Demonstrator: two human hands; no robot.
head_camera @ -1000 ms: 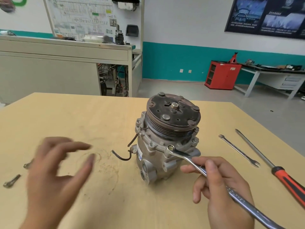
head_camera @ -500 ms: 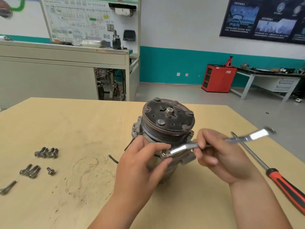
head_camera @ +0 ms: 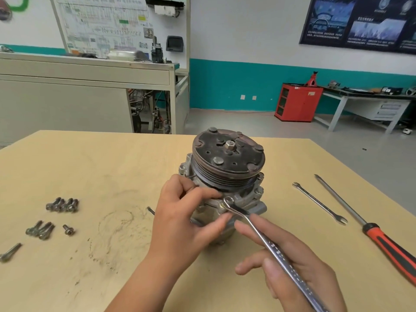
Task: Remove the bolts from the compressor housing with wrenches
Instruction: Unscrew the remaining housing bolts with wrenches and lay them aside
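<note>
Because the wrench (head_camera: 270,242) has its ring end seated on the flange, the left hand (head_camera: 186,217) curls thumb and fingers round the compressor housing (head_camera: 249,200), apparently to brace it against the turn. The right hand (head_camera: 292,269), at lower right, wraps loosely curled fingers round the wrench shank, far out for leverage. The housing stands upright at frame centre, grey cast metal under a dark, rusty pulley. Removed bolts (head_camera: 62,204) lie at left.
</note>
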